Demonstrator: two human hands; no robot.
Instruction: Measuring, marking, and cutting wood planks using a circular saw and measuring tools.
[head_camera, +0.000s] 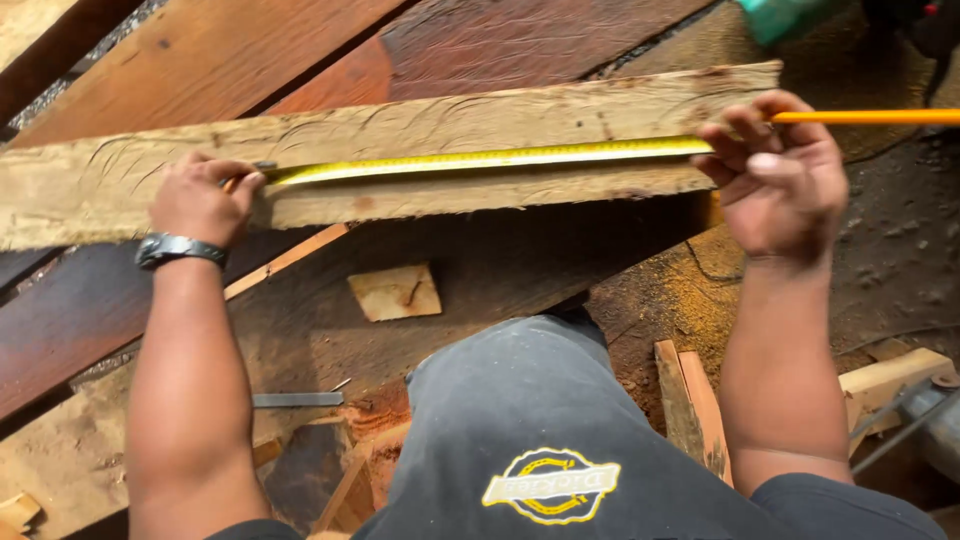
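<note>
1. Tape (490, 160): I count one, lying along one plank (400, 165), long axis left to right.
2. My left hand (205, 200) pins its end, grip closed.
3. My right hand (785, 175) pinches it past the plank's right end.

We can't see the tape measure (490, 160) case; the blade runs off the right edge. Its markings are too small to read. The teal object (785, 15) is cropped at the top.

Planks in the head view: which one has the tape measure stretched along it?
The pale rough-sawn plank lying crosswise under both hands; the yellow tape measure runs along it. The other planks are darker, reddish-brown and bare.
</note>
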